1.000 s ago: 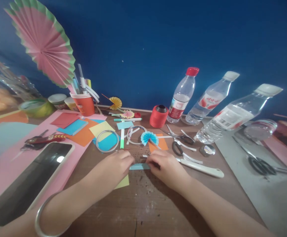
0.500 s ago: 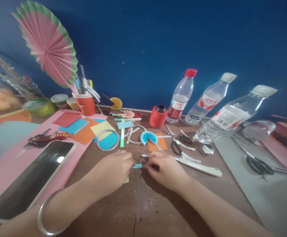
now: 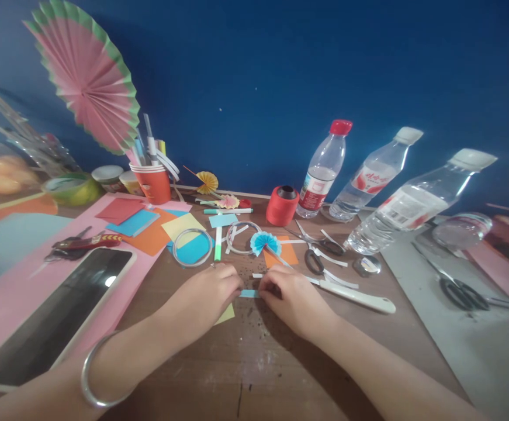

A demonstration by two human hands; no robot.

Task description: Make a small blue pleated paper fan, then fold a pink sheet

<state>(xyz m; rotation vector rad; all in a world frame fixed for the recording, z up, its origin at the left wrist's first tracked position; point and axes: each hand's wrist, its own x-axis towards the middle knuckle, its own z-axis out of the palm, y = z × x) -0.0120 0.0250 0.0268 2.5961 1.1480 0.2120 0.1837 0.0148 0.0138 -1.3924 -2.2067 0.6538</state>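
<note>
A narrow light-blue paper strip [image 3: 249, 293] lies folded flat on the brown table [image 3: 254, 362], pinched at both ends. My left hand [image 3: 205, 295] is closed on its left end and wears a silver bangle [image 3: 94, 374] on the wrist. My right hand [image 3: 291, 298] is closed on the strip's right end. A yellow paper piece [image 3: 227, 314] pokes out from under my left hand. A small blue paper fan [image 3: 265, 241] lies on an orange square [image 3: 286, 255] just beyond my hands.
Black-handled scissors [image 3: 319, 257] and a white-handled knife [image 3: 359, 298] lie right of my hands. Three water bottles [image 3: 324, 169] and a red thread spool [image 3: 282, 206] stand at the back. A phone [image 3: 56, 316], coloured papers [image 3: 149, 231], wire rings [image 3: 191, 248] and a pen cup [image 3: 152, 181] are left.
My hands have drawn closer together, so less of the blue strip shows between them. The camera view shifted slightly.
</note>
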